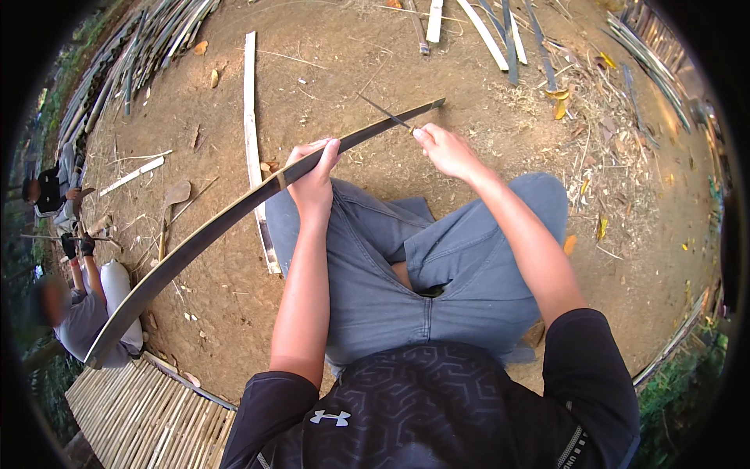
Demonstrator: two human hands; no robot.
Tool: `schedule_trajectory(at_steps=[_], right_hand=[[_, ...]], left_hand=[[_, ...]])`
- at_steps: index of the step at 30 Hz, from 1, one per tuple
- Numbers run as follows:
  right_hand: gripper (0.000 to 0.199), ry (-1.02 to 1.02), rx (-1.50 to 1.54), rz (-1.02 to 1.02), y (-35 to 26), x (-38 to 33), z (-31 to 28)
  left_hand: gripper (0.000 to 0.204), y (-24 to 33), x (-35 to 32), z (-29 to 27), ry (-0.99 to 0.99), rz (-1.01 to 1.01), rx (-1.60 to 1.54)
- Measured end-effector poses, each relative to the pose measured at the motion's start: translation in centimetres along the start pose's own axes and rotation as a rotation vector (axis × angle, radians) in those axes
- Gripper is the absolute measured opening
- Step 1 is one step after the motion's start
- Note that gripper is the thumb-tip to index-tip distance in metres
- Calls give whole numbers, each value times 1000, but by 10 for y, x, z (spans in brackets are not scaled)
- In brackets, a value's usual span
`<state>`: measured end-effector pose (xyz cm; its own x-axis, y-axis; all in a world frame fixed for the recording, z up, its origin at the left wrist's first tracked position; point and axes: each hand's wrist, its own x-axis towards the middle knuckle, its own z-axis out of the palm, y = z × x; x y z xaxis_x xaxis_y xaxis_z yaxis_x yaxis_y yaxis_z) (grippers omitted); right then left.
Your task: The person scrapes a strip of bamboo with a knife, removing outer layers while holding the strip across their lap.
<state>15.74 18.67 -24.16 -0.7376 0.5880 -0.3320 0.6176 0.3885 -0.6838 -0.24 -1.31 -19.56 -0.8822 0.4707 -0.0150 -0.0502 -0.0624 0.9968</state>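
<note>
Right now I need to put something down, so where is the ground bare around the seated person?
Mostly bare ground lies beyond the held dark strip, between the long pale strip and the loose strips. Another patch lies between the dark strip, the trousers and the slatted platform, with some scraps. Crowded: piled poles upper left, shavings at upper right.

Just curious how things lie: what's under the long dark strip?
Dirt ground and a pale slat show on both sides of the strip; whatever lies directly beneath it is covered.
</note>
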Motion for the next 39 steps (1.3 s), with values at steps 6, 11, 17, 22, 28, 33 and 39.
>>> schedule_trajectory(at_steps=[6, 11, 17, 22, 28, 33, 39], right_hand=[[43, 52, 105, 156, 0, 6, 3], [40, 166, 162, -142, -18, -11, 5], [41, 146, 95, 55, 20, 24, 2], [40, 128, 143, -52, 16, 11, 12], [34, 268, -14, -89, -27, -4, 29], [35, 257, -62, 29, -14, -2, 3], [35, 137, 20, -18, -33, -17, -1]], left_hand=[[23, 0, 0, 0, -8, -19, 90], [21, -7, -1, -6, -8, 53, 84], [24, 1, 0, 1, 39, -57, 48], [22, 2, 0, 4, 31, -65, 50], [24, 3, 7, 0, 111, -106, -3], [23, 0, -2, 0, 47, -79, 37], [23, 4, -2, 3, 67, -65, 52]])
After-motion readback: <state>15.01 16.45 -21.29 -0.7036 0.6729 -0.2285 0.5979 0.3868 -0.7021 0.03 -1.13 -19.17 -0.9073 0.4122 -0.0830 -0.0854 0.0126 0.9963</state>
